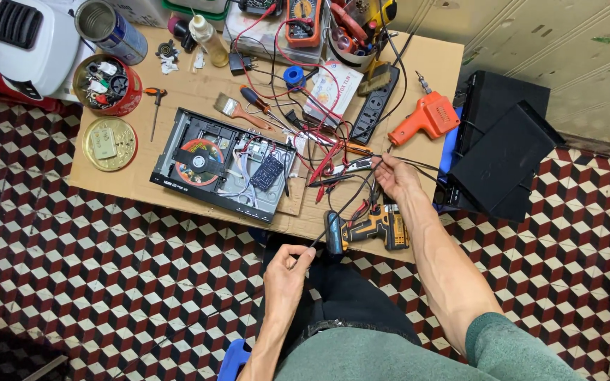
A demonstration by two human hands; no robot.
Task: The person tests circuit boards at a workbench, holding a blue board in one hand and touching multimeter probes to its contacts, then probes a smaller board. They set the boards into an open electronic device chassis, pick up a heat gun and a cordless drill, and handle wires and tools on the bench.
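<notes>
Black cord stretched taut between both hands, so its length runs straight above the drill. Left hand, low near the lap, fingers pinched shut on one end. Right hand, farther out over the cardboard, fingers closed on the other stretch, just beside the red and black test leads. Opened disc player lying flat to the left, lid off, insides exposed. Orange solder gun parked at the right edge, well apart.
</notes>
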